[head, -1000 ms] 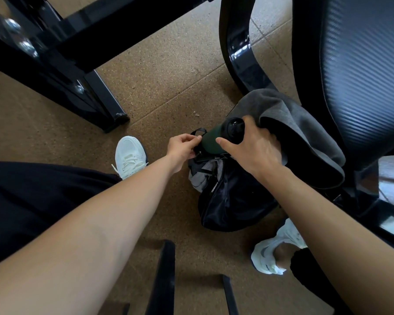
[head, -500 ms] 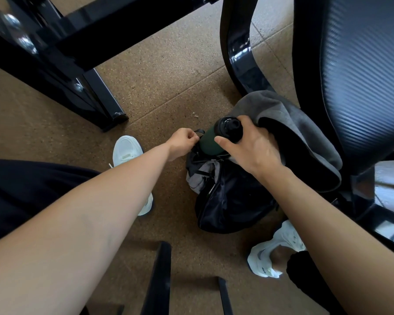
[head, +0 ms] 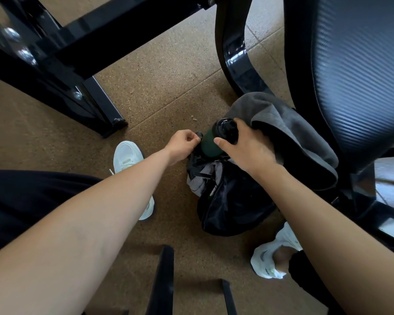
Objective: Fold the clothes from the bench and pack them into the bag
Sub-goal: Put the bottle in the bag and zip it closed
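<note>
While left hand [head: 182, 144] apparently pinches the one bag [head: 234, 205], right hand [head: 248, 148] grips one bottle [head: 210, 144].

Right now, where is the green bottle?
In the head view, right of centre, the green bottle sticks out of the black bag, gripped by the right hand, between the left hand and the grey cloth.

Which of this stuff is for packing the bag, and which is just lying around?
For the job:
black bag, its edge pinched by the left hand
green bottle, gripped by the right hand
grey cloth, draped beside the bag

Just there:
white shoes
black metal frame
ribbed black pad
</note>
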